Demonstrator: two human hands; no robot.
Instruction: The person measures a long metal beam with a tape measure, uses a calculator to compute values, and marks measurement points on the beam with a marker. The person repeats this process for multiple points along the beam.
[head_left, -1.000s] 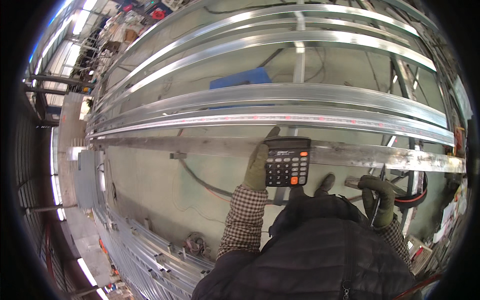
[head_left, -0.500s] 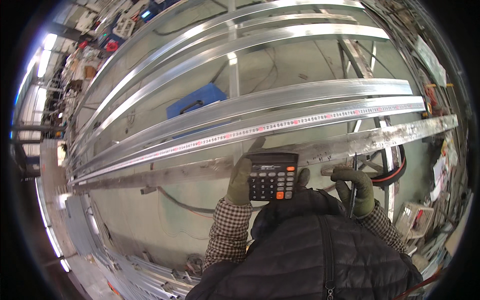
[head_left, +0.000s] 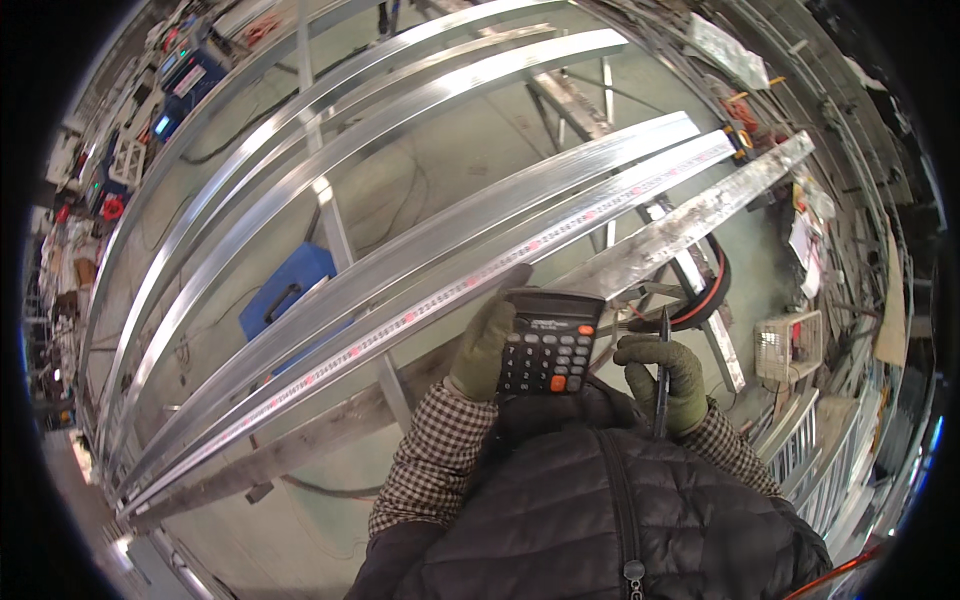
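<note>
My left hand (head_left: 484,348), in an olive-green work glove, grips a black desk calculator (head_left: 540,350) by its left side. The calculator's keys face up, two of them orange. Close to my jacket on the right, my right hand (head_left: 676,378), gloved alike, is closed round a slim dark pen (head_left: 662,372) that points upward. Beyond both hands, a pulled-out measuring tape (head_left: 440,302) lies along a shiny metal bar (head_left: 590,192), running from lower left to upper right. Between that bar and me is a stained, worn beam (head_left: 690,220).
More long silver bars (head_left: 400,95) run across the far side on a metal frame. A blue case (head_left: 288,288) with a black handle lies under the bars. On the right are a black hose (head_left: 716,290) and a pale plastic basket (head_left: 788,345). Equipment crowds the left.
My view has turned to the right, so the bars and tape now slant more steeply and the basket sits higher. Both hands keep hold of the calculator and the pen.
</note>
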